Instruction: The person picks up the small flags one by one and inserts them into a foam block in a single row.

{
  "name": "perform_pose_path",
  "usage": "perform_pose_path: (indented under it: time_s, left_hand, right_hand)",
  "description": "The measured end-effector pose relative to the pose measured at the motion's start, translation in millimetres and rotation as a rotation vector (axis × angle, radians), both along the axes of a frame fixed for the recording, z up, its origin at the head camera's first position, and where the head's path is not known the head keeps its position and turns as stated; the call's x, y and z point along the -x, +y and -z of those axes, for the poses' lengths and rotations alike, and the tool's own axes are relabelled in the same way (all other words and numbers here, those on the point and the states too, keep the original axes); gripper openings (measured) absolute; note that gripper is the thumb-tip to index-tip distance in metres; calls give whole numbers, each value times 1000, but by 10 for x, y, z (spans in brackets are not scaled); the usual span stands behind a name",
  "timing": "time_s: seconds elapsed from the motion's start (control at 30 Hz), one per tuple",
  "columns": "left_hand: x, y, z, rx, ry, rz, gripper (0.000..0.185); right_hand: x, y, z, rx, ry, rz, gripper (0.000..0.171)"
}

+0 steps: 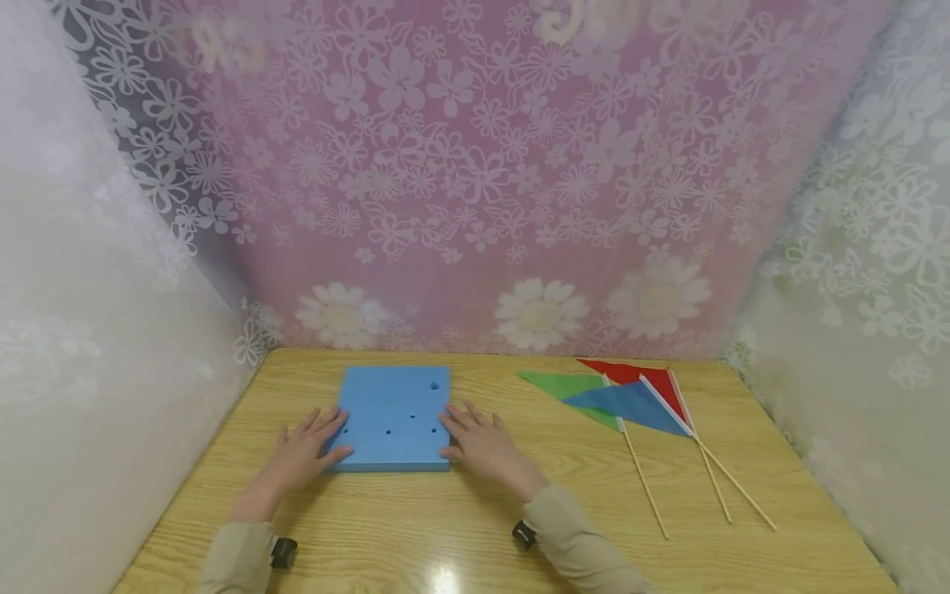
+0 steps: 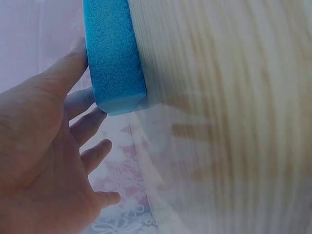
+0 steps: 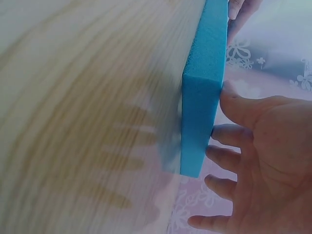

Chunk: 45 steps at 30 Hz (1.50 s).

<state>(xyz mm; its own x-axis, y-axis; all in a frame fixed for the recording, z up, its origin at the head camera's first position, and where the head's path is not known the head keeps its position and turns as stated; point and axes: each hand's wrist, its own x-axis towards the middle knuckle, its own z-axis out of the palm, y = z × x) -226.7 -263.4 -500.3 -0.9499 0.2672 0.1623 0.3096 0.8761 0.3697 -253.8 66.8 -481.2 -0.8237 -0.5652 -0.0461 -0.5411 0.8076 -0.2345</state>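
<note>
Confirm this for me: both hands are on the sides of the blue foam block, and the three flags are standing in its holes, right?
Not quite. The left hand and right hand do flank the blue foam block, but the three flags lie flat on the table to its right. The head view shows the holes empty.

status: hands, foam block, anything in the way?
Left hand and right hand open, flat against foam block sides. Block flat on table. Three flags lie apart, right.
</note>
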Motion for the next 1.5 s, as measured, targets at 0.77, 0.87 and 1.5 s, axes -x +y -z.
perform_pose_path:
  time_s: [0.77,0.87,1.5]
  left_hand:
    - [68,426,12,38,-15,78,69]
    - [74,489,21,49,-7,81,69]
    - [80,942,-13,52,-31,89,66]
  right_hand:
    - [-9,544,68,19,14,-1,63]
    - [-20,615,67,27,10,0,63]
    - [-83,1043,90,74,-2,26,62]
